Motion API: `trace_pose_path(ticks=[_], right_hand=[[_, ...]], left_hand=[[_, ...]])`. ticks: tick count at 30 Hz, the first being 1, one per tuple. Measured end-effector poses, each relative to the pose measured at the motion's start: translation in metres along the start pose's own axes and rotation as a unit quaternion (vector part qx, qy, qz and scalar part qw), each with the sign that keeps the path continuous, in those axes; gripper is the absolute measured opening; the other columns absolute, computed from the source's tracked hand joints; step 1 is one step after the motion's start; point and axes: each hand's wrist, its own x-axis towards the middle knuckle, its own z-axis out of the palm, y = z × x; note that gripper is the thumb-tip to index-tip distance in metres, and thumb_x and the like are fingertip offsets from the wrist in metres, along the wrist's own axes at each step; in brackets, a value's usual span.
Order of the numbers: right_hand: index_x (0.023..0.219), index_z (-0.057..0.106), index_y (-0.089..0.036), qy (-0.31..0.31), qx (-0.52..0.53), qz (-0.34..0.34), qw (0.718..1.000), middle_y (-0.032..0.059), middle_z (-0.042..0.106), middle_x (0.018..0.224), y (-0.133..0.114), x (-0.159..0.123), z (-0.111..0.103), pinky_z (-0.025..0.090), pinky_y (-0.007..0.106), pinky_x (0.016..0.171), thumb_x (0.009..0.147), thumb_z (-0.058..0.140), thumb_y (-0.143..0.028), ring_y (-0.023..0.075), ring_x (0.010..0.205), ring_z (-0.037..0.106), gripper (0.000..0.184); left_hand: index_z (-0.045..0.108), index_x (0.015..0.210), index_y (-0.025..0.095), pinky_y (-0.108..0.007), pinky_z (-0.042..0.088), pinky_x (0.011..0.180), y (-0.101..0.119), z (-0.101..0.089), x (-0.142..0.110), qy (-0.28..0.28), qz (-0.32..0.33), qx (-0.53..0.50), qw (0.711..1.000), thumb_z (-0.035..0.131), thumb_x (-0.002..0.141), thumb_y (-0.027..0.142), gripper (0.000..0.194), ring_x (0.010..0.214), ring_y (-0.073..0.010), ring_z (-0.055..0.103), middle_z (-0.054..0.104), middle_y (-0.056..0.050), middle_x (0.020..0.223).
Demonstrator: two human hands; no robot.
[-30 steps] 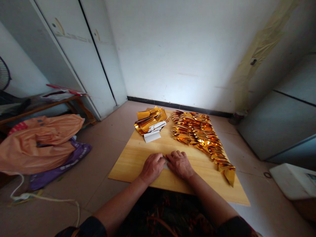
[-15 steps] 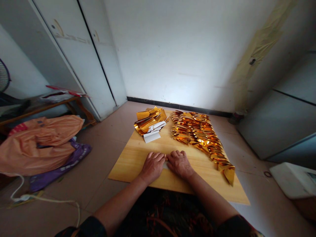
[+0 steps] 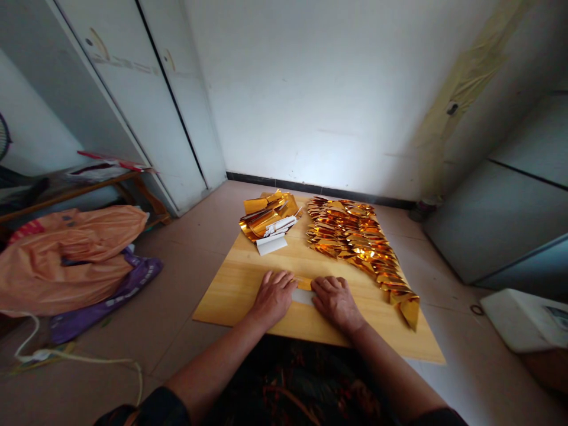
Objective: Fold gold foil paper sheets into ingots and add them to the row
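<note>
The hands have drawn apart, exposing a gold strip.

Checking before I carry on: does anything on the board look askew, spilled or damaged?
One thing: the nearest folded gold-foil piece splays out from the overlapping row of folded foil pieces, unlike its neighbours, its tip pointing toward the near edge of the wooden board. No spill or clear damage shows.

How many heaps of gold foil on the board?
2: loose sheets at the board's far left, and overlapping folded pieces along its right. A separate gold strip lies between the left hand and right hand. No heap appears hidden.
</note>
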Motion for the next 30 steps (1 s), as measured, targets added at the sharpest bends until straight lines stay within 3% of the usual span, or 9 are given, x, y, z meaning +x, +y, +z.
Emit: trace_pose_path(ticks=[8,14,18,21,30], right_hand=[[0.114,0.06,-0.028,0.062,0.018,-0.057,0.996,0.0026,0.063,0.116,0.006,-0.007,-0.002,0.026,0.042,0.097,0.094,0.046,-0.027,0.0217,0.111,0.047,0.025],[0.114,0.061,-0.023,0.031,0.088,-0.073,0.993,0.0071,0.062,0.117,0.006,-0.009,-0.008,0.032,0.038,0.092,0.089,0.054,-0.036,0.0223,0.108,0.049,0.029],[0.105,0.064,-0.023,0.015,0.108,-0.028,0.994,0.0064,0.063,0.115,0.004,-0.005,-0.009,0.034,0.037,0.088,0.085,0.061,-0.038,0.022,0.102,0.051,0.026],[0.099,0.066,-0.023,0.02,0.112,-0.005,0.994,0.0057,0.063,0.11,0.002,-0.002,-0.005,0.034,0.035,0.086,0.085,0.062,-0.036,0.021,0.1,0.051,0.02],[0.093,0.067,-0.023,0.047,0.112,-0.006,0.993,0.0049,0.065,0.102,0.001,0.004,-0.002,0.032,0.034,0.085,0.089,0.056,-0.035,0.0194,0.095,0.052,0.016]], left_hand=[[0.058,0.115,0.035,-0.056,0.022,0.106,-0.012,-0.003,0.004,-0.043,0.056,0.018,0.997,0.043,0.09,0.014,0.036,0.125,-0.0227,0.043,0.057,-0.003,0.127],[0.06,0.109,0.028,-0.059,0.017,0.107,-0.008,-0.01,0.012,-0.049,0.078,-0.007,0.996,0.052,0.085,0.018,0.027,0.124,-0.0248,0.042,0.056,-0.006,0.126],[0.06,0.103,0.02,-0.046,0.035,0.1,0.0,-0.014,0.017,-0.067,0.104,-0.036,0.992,0.066,0.076,0.037,0.032,0.112,-0.0256,0.049,0.059,-0.008,0.114],[0.061,0.099,0.017,-0.036,0.044,0.09,0.001,-0.01,0.018,-0.075,0.106,-0.044,0.991,0.066,0.076,0.031,0.027,0.102,-0.0226,0.053,0.06,-0.007,0.105],[0.061,0.095,0.017,-0.035,0.049,0.089,0.005,0.002,0.011,-0.024,0.104,-0.01,0.994,0.058,0.083,0.021,0.013,0.096,-0.0204,0.056,0.06,-0.007,0.107]])
